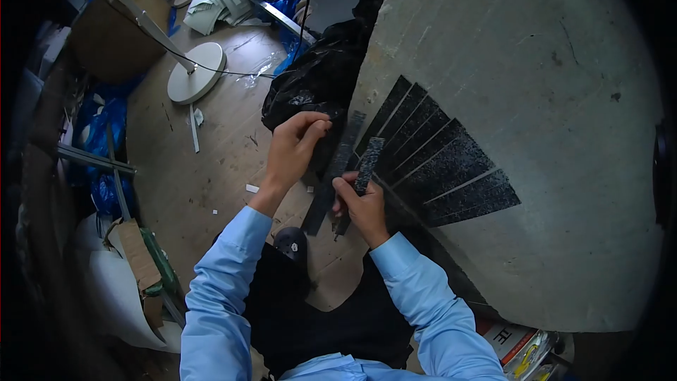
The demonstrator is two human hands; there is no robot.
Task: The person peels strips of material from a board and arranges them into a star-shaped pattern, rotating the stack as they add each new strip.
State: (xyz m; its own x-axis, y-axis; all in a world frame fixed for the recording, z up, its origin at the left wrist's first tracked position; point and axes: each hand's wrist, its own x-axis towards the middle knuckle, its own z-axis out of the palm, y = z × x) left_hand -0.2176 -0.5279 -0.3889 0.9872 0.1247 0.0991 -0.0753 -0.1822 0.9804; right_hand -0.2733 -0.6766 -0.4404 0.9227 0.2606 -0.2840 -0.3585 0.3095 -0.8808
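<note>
My right hand point(364, 210) grips a short black speckled strip point(370, 157) between thumb and fingers. Against its fingertips lies a longer dark strip point(345, 147), which slants down toward the floor. My left hand point(290, 152) is raised to the left of the strips, thumb and forefinger pressed together; whatever may be between them is too small and dark to tell. Several black speckled strips point(447, 157) lie fanned out on the grey tabletop point(543, 120), just right of my right hand.
A black plastic bag point(310, 70) bulges beside the table's left edge. On the floor stands a white round base point(197, 74) with a pole and cable. Blue bags point(106, 120) and metal bars point(95, 159) are at the left. A dark shoe point(290, 243) shows below.
</note>
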